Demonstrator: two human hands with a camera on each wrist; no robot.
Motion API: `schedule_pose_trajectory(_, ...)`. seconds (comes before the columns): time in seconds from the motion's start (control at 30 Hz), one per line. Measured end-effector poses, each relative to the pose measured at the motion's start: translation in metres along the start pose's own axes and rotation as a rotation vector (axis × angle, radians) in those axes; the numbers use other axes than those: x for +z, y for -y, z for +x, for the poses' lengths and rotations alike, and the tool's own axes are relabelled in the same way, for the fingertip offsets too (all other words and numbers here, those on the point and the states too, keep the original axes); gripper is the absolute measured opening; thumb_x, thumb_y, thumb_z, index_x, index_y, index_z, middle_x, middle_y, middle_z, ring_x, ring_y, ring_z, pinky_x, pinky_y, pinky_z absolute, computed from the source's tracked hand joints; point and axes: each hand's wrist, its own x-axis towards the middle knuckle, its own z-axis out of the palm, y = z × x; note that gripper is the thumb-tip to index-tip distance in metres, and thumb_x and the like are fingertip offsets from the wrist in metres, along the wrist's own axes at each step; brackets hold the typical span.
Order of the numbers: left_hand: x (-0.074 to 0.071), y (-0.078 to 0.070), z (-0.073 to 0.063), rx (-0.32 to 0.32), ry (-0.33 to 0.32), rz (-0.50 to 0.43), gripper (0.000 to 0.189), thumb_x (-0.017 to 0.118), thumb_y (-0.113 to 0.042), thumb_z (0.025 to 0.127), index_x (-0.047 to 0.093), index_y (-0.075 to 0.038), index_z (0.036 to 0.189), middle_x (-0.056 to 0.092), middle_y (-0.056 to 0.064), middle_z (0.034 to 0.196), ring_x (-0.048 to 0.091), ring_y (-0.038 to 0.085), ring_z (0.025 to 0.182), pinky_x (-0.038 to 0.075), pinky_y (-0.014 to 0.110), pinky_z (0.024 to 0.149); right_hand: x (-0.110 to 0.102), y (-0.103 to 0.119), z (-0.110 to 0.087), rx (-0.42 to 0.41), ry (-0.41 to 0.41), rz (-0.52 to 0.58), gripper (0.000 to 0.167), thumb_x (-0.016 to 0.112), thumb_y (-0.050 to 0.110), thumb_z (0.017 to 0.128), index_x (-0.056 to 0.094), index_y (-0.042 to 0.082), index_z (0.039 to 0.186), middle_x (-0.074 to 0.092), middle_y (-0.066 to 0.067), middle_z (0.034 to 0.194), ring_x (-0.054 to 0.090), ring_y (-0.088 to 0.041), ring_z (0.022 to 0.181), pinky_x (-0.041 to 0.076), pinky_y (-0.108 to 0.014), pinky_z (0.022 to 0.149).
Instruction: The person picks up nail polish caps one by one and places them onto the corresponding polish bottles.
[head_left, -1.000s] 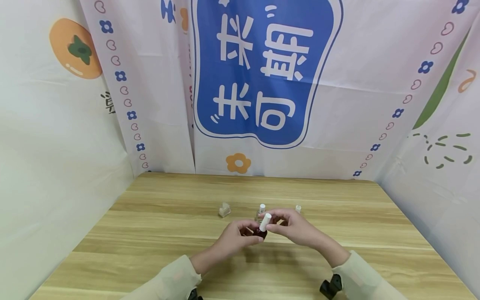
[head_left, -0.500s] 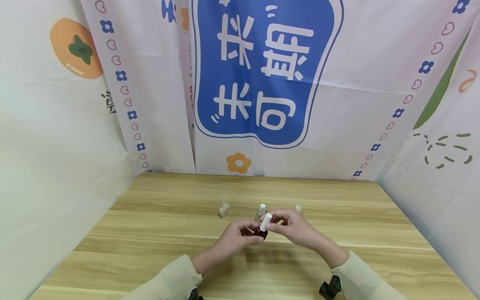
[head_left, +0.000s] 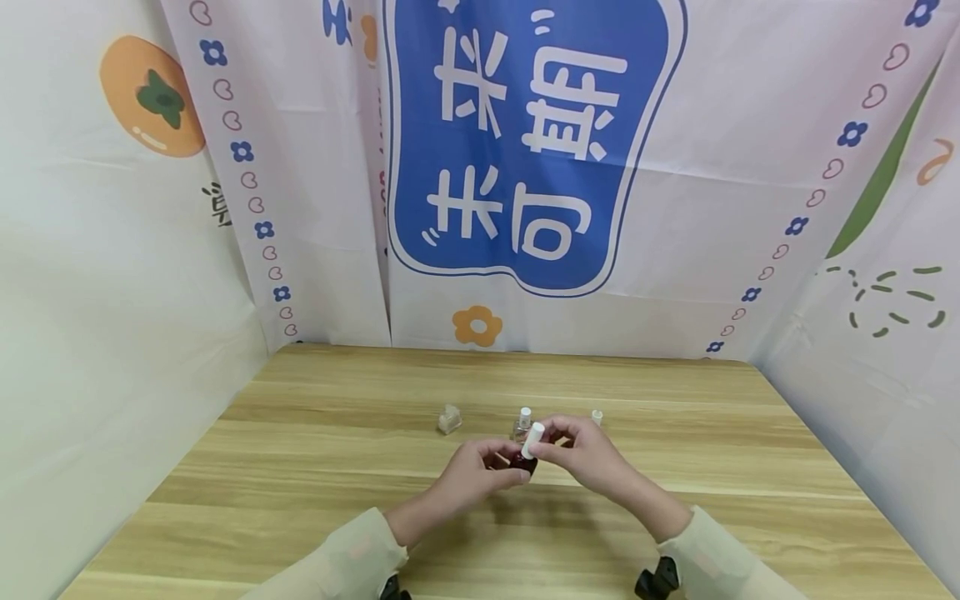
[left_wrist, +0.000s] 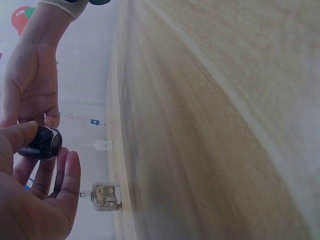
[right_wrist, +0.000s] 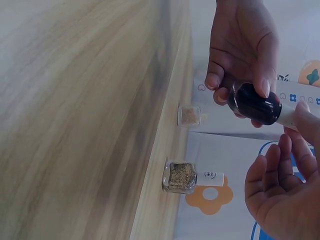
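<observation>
My left hand [head_left: 476, 473] holds a dark red nail polish bottle [right_wrist: 254, 104] above the table, its thumb and fingers on either side of the glass. A long white cap [head_left: 533, 440] sits at the bottle's neck, tilted to the right. Thumb and fingers of my right hand [head_left: 581, 450] pinch that cap. In the right wrist view the cap [right_wrist: 286, 116] is partly covered by the right thumb. Whether it is loose on the neck I cannot tell. Behind the hands stands a glitter nail polish bottle [right_wrist: 181, 176] with a white cap.
A small beige glass bottle [head_left: 449, 419] with no white cap lies or stands on the wooden table [head_left: 337, 467], back left of the hands. A white cap [left_wrist: 103, 145] stands on the table to the right, a thin stem pointing up. Printed cloth [head_left: 697, 250] encloses the back and sides.
My right hand and the white cap have shifted up slightly. The left hand with the dark red bottle has moved only a little to the right.
</observation>
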Motion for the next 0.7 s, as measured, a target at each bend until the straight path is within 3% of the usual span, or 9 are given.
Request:
schedule_pose_trajectory(0.47,0.0037,-0.0011,0.0043,0.014,-0.036,0.034,0.022,0.078,-0.011,0.082,0.073,-0.005,0.103,0.069,0.003,0.096,0.062,0.017,0.081,0.052,0.024,0.065,0.0063,0.0067,0.0006,0.081,-0.103,-0.032,0.009,0.072,0.009,0.087,0.066,0.003,0.088,0.062,-0.002,0.082,0.058,-0.022,0.079,0.049,-0.029,0.066)
schedule_pose_trajectory(0.7,0.0067,-0.0074,0.0046,0.014,-0.071,0.029,0.022,0.077,-0.006,0.081,0.072,-0.002,0.103,0.070,0.007,0.096,0.062,0.017,0.082,0.052,0.022,0.065,0.0045,0.0019,0.0010,0.060,-0.103,0.004,0.017,0.075,0.020,0.086,0.067,0.006,0.092,0.066,-0.002,0.087,0.061,-0.019,0.082,0.052,-0.030,0.070)
